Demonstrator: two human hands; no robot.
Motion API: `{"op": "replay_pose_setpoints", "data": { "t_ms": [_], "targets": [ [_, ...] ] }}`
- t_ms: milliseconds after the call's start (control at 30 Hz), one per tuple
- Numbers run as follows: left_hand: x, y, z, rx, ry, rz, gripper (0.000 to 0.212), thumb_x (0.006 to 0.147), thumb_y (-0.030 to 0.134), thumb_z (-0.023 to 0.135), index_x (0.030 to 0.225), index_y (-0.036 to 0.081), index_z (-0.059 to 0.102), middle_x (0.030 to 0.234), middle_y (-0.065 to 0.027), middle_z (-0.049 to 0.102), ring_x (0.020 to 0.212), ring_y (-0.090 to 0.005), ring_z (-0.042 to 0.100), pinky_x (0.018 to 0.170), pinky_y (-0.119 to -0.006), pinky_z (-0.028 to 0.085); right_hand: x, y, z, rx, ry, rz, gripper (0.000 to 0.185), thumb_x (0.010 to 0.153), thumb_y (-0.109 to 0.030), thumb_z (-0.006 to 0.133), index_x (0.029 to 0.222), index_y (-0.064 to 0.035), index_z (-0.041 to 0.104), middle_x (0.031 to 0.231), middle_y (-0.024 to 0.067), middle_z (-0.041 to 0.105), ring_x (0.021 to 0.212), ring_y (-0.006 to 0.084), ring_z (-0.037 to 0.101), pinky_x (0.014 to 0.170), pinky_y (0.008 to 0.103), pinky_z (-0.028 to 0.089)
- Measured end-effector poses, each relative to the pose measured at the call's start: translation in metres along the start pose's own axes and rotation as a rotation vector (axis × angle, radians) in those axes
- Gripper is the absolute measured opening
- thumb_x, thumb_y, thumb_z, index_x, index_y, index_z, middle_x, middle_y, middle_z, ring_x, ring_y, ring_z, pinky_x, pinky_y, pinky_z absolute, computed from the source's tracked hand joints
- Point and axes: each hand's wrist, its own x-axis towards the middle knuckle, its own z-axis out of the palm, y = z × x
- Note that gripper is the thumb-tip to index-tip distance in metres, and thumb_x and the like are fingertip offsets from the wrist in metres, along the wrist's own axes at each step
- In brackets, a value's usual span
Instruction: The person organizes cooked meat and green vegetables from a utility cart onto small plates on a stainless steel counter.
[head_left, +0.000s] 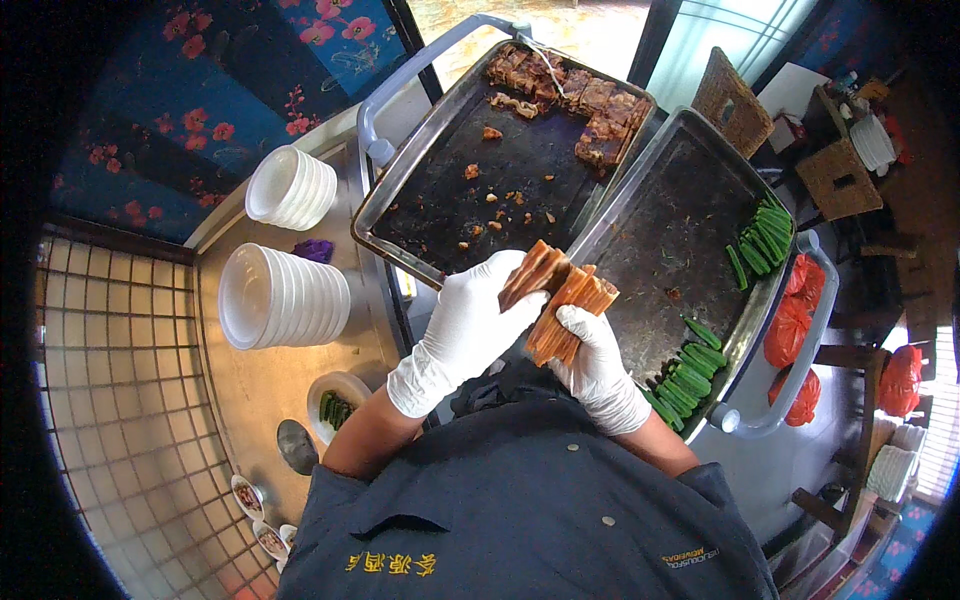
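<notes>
My left hand (480, 315), in a white glove, grips a bundle of brown sliced meat (534, 274). Against it lies a second stack of meat slices (571, 313), which my right hand (592, 360), gloved too, holds between thumb and fingers. Both hands are close together over the near edges of two dark metal trays. The left tray (442, 180) has rows of sliced meat (600, 105) along its far side and scattered crumbs. In the right tray (667, 217) are green cut vegetable pieces, one group (765, 236) at the far right and another (686, 379) near my right wrist.
Stacks of white bowls (285, 296) stand on the counter (225, 375) at left, beside a purple cloth-like item (313, 250). A bowl of green pieces (337, 409) and small dishes (247, 496) are nearer. Red plastic bags (789, 330) and a cart handle (814, 360) are at right.
</notes>
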Motion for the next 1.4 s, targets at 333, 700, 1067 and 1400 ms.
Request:
{"op": "replay_pose_setpoints", "data": {
  "t_ms": [333, 700, 1067, 1400],
  "targets": [
    [-0.005, 0.011, -0.010, -0.024, -0.057, 0.077, 0.061, 0.089, 0.019, 0.084, 0.140, -0.002, 0.059, 0.120, -0.0189, 0.076, 0.110, -0.0265, 0.076, 0.094, -0.036, 0.059, 0.001, 0.001, -0.001, 0.066, -0.037, -0.014, 0.053, 0.096, -0.006, 0.071, 0.144, -0.0027, 0.050, 0.129, 0.0124, 0.066, 0.114, 0.0266, 0.071, 0.094, 0.0443, 0.064],
    [0.000, 0.009, -0.008, -0.212, -0.121, -0.028, 0.077, 0.084, 0.019, 0.086, 0.150, -0.003, 0.052, 0.138, -0.0231, 0.068, 0.125, -0.0279, 0.070, 0.105, -0.036, 0.054, -0.001, -0.007, 0.003, 0.058, -0.017, -0.011, 0.058, 0.096, -0.010, 0.069, 0.148, -0.0045, 0.044, 0.133, 0.0173, 0.064, 0.121, 0.0311, 0.068, 0.107, 0.0486, 0.057],
    [0.003, 0.014, 0.003, -0.035, -0.040, 0.021, 0.086, 0.082, 0.018, 0.087, 0.154, -0.004, 0.045, 0.141, -0.0249, 0.065, 0.132, -0.0337, 0.065, 0.111, -0.040, 0.051, 0.005, -0.016, 0.007, 0.027, -0.030, -0.028, 0.061, 0.095, -0.008, 0.070, 0.150, -0.0021, 0.044, 0.136, 0.0173, 0.063, 0.127, 0.0327, 0.066, 0.111, 0.0498, 0.055],
    [0.006, 0.013, 0.000, -0.015, -0.054, 0.134, 0.095, 0.082, 0.023, 0.087, 0.157, -0.007, 0.036, 0.145, -0.0295, 0.058, 0.132, -0.0417, 0.062, 0.113, -0.042, 0.050, 0.010, -0.024, 0.013, 0.046, -0.112, 0.003, 0.062, 0.095, -0.008, 0.072, 0.149, -0.0009, 0.044, 0.141, 0.0175, 0.061, 0.129, 0.0323, 0.065, 0.111, 0.0490, 0.055]
  ]
}}
